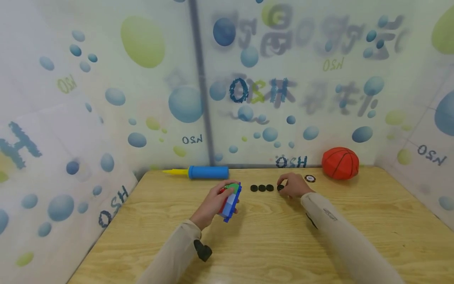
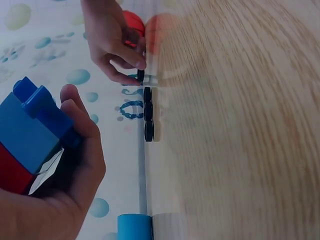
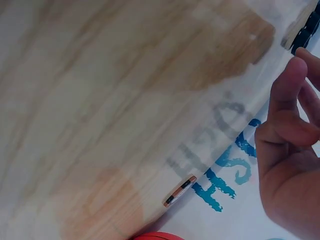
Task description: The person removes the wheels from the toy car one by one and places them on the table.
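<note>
My left hand [image 1: 211, 204] grips a boxy plastic toy [image 1: 230, 201] in blue, red, green and pale blue, held above the table left of centre. In the left wrist view, the toy's blue end with rounded knobs [image 2: 42, 107] sticks out past the fingers. Farther right, my right hand [image 1: 296, 185] pinches a small black disc [image 1: 280, 187] between thumb and fingertips at the table. That disc stands on edge under the fingers in the left wrist view, partly covered. Three similar black discs [image 1: 262, 188] lie in a row just left of it.
A blue pump [image 1: 209, 172] with a yellow nozzle [image 1: 176, 172] lies along the back edge of the wooden table [image 1: 269, 244]. Behind my right hand are a black-and-white chip [image 1: 310, 178] and a red ball [image 1: 340, 163]. Patterned sheets [image 1: 248, 130] wall the table in.
</note>
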Action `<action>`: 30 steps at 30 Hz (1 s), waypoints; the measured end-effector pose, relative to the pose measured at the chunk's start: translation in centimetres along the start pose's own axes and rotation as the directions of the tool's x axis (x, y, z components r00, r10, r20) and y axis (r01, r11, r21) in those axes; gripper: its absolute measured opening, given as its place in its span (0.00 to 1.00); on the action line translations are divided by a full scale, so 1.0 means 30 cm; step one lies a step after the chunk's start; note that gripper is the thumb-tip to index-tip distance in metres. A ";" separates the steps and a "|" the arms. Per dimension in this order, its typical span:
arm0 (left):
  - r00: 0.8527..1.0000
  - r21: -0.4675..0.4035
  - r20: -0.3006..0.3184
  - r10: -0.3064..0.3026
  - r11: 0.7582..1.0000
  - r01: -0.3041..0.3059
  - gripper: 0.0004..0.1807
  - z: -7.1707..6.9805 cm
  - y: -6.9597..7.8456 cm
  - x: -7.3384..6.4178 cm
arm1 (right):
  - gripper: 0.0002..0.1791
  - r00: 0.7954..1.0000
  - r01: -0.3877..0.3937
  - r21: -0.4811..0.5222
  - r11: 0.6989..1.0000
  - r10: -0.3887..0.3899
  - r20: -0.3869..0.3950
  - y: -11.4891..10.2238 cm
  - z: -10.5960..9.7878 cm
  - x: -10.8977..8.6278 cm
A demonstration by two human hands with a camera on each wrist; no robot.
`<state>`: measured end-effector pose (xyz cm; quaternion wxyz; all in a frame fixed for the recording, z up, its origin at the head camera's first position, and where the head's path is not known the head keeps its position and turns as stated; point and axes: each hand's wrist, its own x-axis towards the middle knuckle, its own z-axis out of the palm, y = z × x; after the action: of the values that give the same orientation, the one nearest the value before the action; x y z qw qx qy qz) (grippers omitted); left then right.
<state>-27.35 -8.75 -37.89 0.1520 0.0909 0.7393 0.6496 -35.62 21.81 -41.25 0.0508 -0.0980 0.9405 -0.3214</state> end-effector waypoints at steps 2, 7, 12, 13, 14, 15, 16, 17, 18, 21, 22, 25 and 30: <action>1.000 0.006 0.015 -0.001 1.000 0.001 0.22 0.002 -0.001 0.001 | 0.14 1.000 -0.012 -0.006 1.000 0.012 0.002 0.003 0.003 0.011; 0.999 0.016 0.039 -0.001 1.000 0.000 0.22 0.006 -0.004 0.001 | 0.15 0.999 -0.038 -0.011 0.999 0.039 0.007 -0.004 0.011 0.030; 0.999 0.024 0.042 0.001 1.000 -0.002 0.22 0.007 -0.003 0.003 | 0.15 0.998 -0.067 -0.023 0.998 0.067 0.003 -0.013 0.015 0.033; 0.999 0.026 0.043 0.000 1.000 -0.001 0.21 0.007 -0.003 0.003 | 0.15 0.997 -0.071 -0.024 0.997 0.071 0.002 -0.014 0.016 0.033; 0.999 0.029 0.045 -0.002 1.000 0.001 0.21 0.008 -0.002 0.003 | 0.15 0.997 -0.071 -0.025 0.997 0.071 0.002 -0.014 0.016 0.032; 0.999 0.032 0.048 -0.004 0.999 0.003 0.21 0.008 -0.002 0.004 | 0.15 0.998 -0.070 -0.025 0.997 0.070 0.003 -0.013 0.017 0.033; 0.999 0.035 0.049 -0.007 0.999 0.005 0.21 0.009 -0.002 0.003 | 0.15 0.997 -0.070 -0.021 0.997 0.071 0.006 -0.012 0.017 0.033; 0.999 0.037 0.050 -0.008 0.999 0.006 0.21 0.010 -0.002 0.002 | 0.15 0.997 -0.072 -0.020 0.997 0.072 0.009 -0.012 0.018 0.033; 0.999 0.040 0.053 -0.009 0.999 0.007 0.21 0.011 -0.002 0.002 | 0.15 0.997 -0.078 -0.016 0.997 0.079 0.009 -0.011 0.020 0.034; 0.998 0.049 0.059 -0.018 0.999 0.015 0.20 0.013 -0.003 0.003 | 0.16 0.997 -0.075 -0.017 0.997 0.075 0.019 -0.005 0.022 0.038; 0.998 0.052 0.061 -0.022 0.998 0.019 0.20 0.014 -0.003 0.003 | 0.17 0.997 -0.072 -0.020 0.997 0.072 0.023 -0.004 0.022 0.039; 0.997 0.062 0.072 -0.033 0.998 0.028 0.20 0.012 -0.003 0.004 | 0.20 0.997 -0.066 -0.020 0.998 0.067 0.031 -0.003 0.018 0.037; 0.993 0.059 0.110 -0.032 0.998 0.026 0.20 0.009 -0.003 0.005 | 0.22 1.000 -0.009 -0.014 1.000 0.009 0.027 -0.024 -0.003 0.007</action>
<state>-27.41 -8.46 -38.02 0.1996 0.1205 0.7493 0.6198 -35.74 21.26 -40.75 0.0643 -0.0985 0.9423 -0.3133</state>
